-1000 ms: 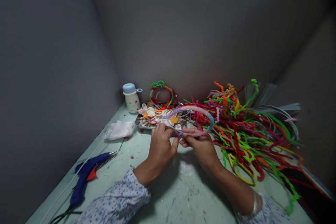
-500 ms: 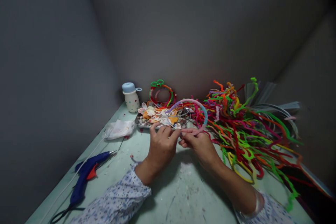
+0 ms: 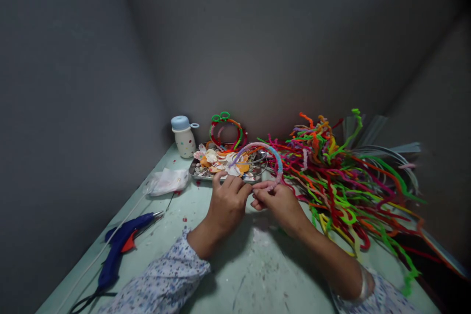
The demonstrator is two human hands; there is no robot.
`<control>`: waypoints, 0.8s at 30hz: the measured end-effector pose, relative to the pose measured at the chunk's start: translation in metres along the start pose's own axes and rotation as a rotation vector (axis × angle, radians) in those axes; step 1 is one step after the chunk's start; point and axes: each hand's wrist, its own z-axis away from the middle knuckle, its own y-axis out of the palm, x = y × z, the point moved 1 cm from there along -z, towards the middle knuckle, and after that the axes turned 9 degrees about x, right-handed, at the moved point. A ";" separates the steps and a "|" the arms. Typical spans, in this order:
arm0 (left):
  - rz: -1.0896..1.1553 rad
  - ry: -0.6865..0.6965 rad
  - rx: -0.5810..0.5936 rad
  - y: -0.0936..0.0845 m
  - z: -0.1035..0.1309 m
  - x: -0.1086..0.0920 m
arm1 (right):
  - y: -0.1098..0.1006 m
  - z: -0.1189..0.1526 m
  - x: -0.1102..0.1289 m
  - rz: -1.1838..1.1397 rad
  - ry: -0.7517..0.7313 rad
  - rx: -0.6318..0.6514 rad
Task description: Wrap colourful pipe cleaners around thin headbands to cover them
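Observation:
A headband (image 3: 276, 153) wrapped in fuzzy pink, blue and purple pipe cleaner arches up in front of me. My right hand (image 3: 281, 206) pinches its lower pink end between thumb and fingers. My left hand (image 3: 228, 201) is closed, with its fingertips meeting those of the right. The purple side of the headband drops behind my left fingers, so its other end is hidden. Just beyond both hands lies a metal tray (image 3: 206, 178) holding white and orange flower pieces (image 3: 232, 164) and small beads.
On the right spreads a large tangle of colourful pipe cleaners (image 3: 342, 191). A blue glue gun (image 3: 117, 248) lies at left with its cord, near a plastic packet (image 3: 168, 181). Further back stand a bottle (image 3: 184, 140) and finished-looking headbands (image 3: 241, 132). Grey walls (image 3: 257, 49) enclose the table (image 3: 265, 274).
The headband has tilted slightly, its arch dropping a little and shifting left. Both hands stay in nearly the same place, fingertips together.

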 end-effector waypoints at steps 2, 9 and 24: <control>0.003 0.018 0.018 0.000 0.000 0.000 | 0.000 0.001 0.002 0.025 -0.015 0.012; 0.017 0.053 0.082 -0.002 -0.001 0.001 | -0.002 0.003 0.004 0.072 -0.090 0.042; 0.017 0.070 0.140 0.003 -0.001 0.000 | -0.003 -0.001 -0.002 0.102 -0.144 0.040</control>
